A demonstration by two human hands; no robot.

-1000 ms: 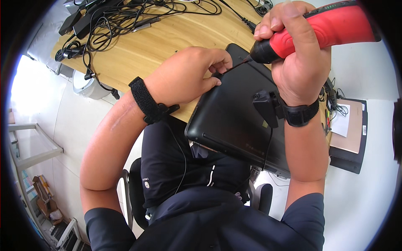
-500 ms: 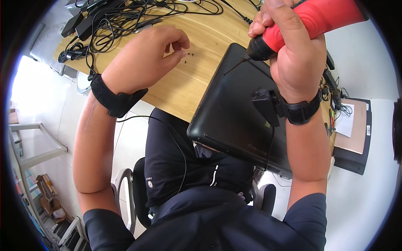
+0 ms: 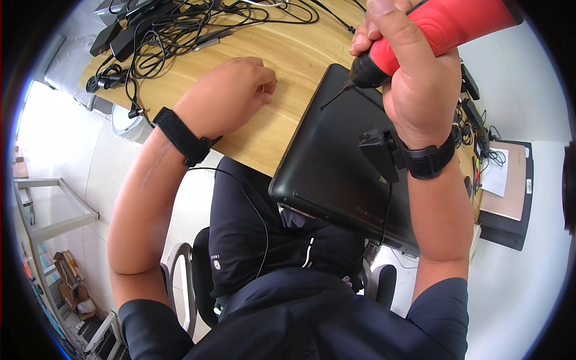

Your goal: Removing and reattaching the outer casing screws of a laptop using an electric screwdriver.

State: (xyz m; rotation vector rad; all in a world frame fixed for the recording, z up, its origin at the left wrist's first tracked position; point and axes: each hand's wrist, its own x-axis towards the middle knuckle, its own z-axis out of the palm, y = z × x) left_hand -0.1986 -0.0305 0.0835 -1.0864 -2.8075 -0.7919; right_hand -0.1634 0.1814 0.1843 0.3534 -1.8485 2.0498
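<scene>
My right hand (image 3: 420, 90) is wrapped round a red electric screwdriver (image 3: 459, 24) with a black nose. Its long thin bit slants down to the left, and the tip is over the upper left part of a closed black laptop (image 3: 336, 162). I cannot tell whether the tip touches the casing. My left hand (image 3: 231, 96) rests low over the wooden table, left of the laptop, with its fingers curled together. The fingertips hide the spot where tiny dark screws lay, and whatever they hold, if anything, cannot be seen.
Black cables and power adapters (image 3: 135, 39) lie tangled at the table's far left. On the right, more cables (image 3: 480, 135) run beside a rose-gold laptop (image 3: 507, 189) with a white sheet on it. The black laptop overhangs the table (image 3: 255, 144) toward my lap. A shelf rack (image 3: 60, 225) stands on the left.
My left hand has shifted down and slightly right, its fingers curling closer and covering the small screws. My right hand and the screwdriver have drifted slightly left.
</scene>
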